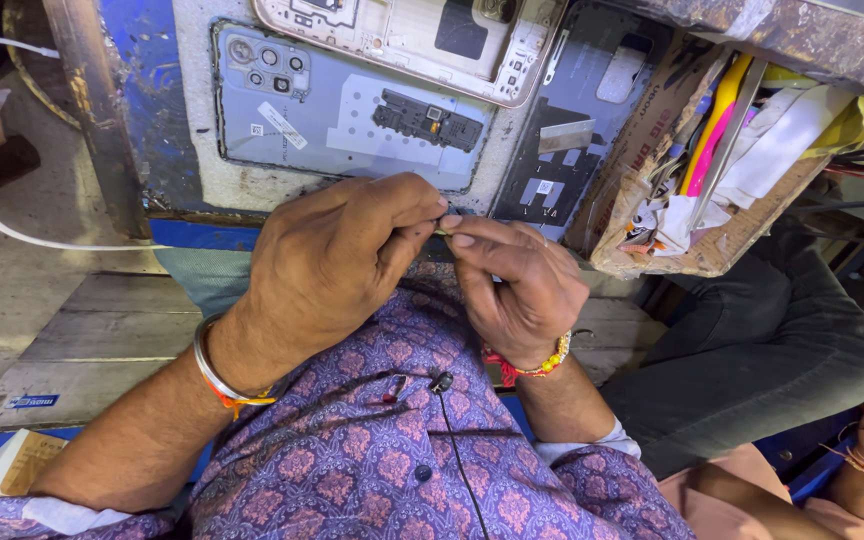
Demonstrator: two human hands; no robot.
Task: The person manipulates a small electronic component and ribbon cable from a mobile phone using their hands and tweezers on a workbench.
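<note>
The left hand [327,255] and the right hand [517,285] meet fingertip to fingertip near the middle of the view, just above the person's purple patterned shirt [372,450]. Both are pinched on 1 tiny part [444,228], which lies in the gap where the left thumb and forefinger meet the right thumb and forefinger; it is too small to tell what it is. The other fingers of each hand are curled in, not spread.

Just beyond the fingertips, on the far side, lies a grey-blue phone back cover [347,110], inner face up, its near edge close to the left knuckles. A pale phone frame [407,40] overlaps its far right corner. Right of the cover lies a second dark back panel [577,130], tilted, with its near end just beside the right fingers.

To the right, a worn cardboard box [652,210] holds tools with yellow and pink handles; its near-left corner sits close to the right hand, leaving little room that way. On the left, a white cable [22,235] runs across a bare wooden surface [92,320], where there is more open room. A metal bangle [214,375] circles the left wrist, a beaded thread band [537,365] the right. At the far right edge another person's knee in dark trousers [762,360] sits well apart.
</note>
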